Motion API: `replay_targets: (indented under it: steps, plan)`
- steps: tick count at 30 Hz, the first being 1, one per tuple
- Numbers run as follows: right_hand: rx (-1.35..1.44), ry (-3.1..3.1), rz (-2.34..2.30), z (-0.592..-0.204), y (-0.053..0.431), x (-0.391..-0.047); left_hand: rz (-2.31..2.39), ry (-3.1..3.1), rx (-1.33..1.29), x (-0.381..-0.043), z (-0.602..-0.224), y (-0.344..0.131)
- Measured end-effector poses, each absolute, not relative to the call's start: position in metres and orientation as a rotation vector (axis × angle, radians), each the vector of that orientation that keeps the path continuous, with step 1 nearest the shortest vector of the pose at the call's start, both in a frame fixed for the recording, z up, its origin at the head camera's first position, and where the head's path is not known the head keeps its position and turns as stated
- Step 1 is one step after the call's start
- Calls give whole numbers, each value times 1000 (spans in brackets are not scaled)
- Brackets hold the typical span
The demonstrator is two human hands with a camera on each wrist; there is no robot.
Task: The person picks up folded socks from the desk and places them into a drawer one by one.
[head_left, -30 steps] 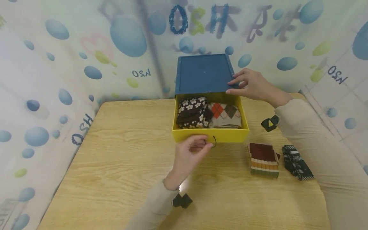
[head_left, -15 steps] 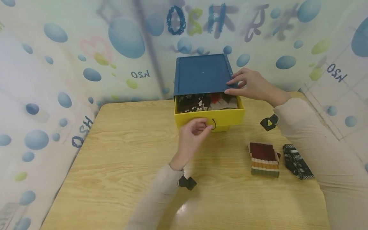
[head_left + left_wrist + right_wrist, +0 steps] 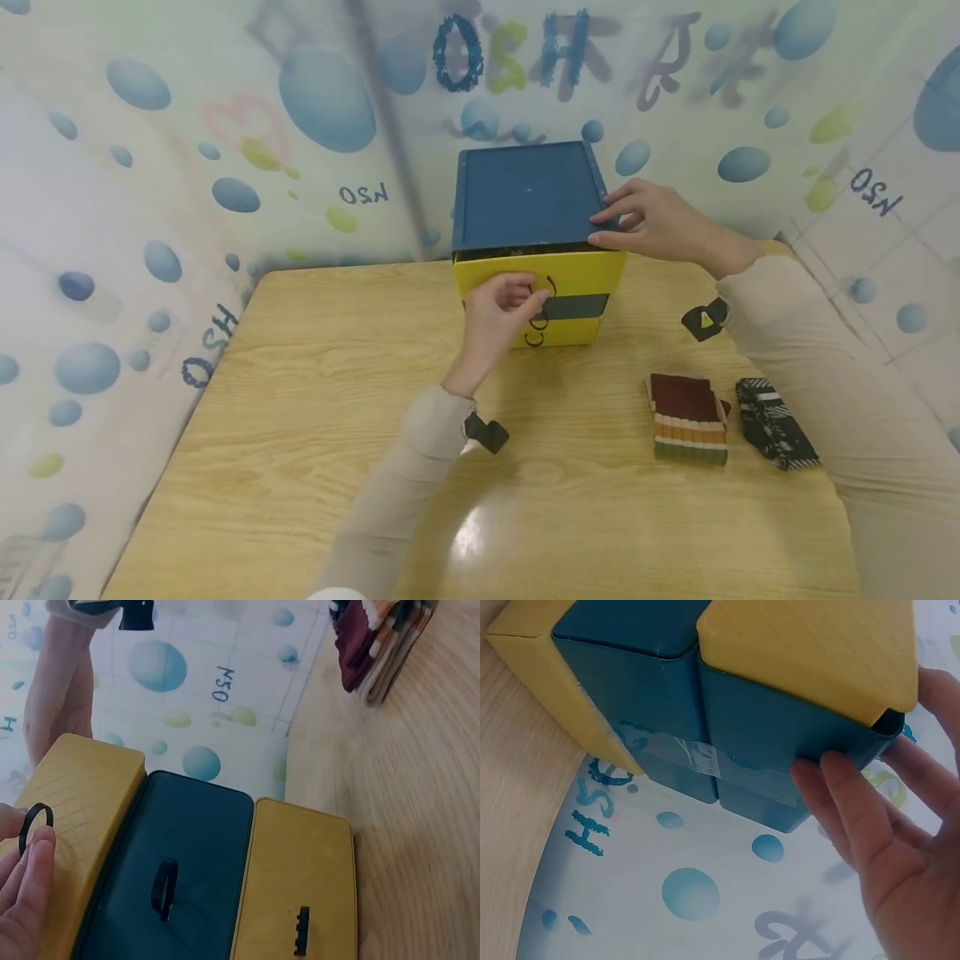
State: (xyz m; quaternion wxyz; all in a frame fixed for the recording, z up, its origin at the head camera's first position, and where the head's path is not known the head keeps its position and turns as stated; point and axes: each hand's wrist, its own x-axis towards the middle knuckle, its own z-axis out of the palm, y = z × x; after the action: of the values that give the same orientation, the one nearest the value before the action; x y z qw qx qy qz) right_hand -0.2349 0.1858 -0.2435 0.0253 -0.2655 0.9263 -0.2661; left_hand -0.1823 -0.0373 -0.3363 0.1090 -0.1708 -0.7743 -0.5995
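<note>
A small drawer cabinet with a blue top (image 3: 528, 196) stands at the far side of the table. Its top drawer (image 3: 585, 271) is yellow and juts slightly past the top, with a dark gap above its front. Beneath it are a dark teal drawer (image 3: 187, 825) and a yellow bottom drawer (image 3: 300, 862), each with a black ring handle. My left hand (image 3: 495, 312) pinches the top drawer's ring handle (image 3: 34, 821) between thumb and fingers. With fingers fairly straight, my right hand (image 3: 648, 221) rests against the cabinet's right upper edge, some fingertips on the side panel (image 3: 757, 742).
To the right on the wooden table (image 3: 300, 417) lie a folded maroon, orange and green striped pair of socks (image 3: 688, 417) and a black-and-white patterned pair (image 3: 776, 423). A patterned backdrop (image 3: 300, 208) rises close behind the cabinet.
My left hand has moved away from me, sliding the top drawer in from well open to nearly closed; the folded socks inside are now hidden. My right hand has stayed at the cabinet's edge.
</note>
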Motion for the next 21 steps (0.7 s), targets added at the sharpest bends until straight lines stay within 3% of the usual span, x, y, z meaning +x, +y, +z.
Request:
replay_targets:
  steps: [6, 15, 21]
  plan:
    - [-811, 2853, -830, -242, 186, -234, -1762, -2284, -538, -194, -334, -38]
    - [-798, 2844, -843, -244, 186, -236, -1793, -2347, -556, -180, -308, -41]
    - [-784, 2852, -836, -245, 186, -237, -1699, -2443, -638, -194, -326, -50]
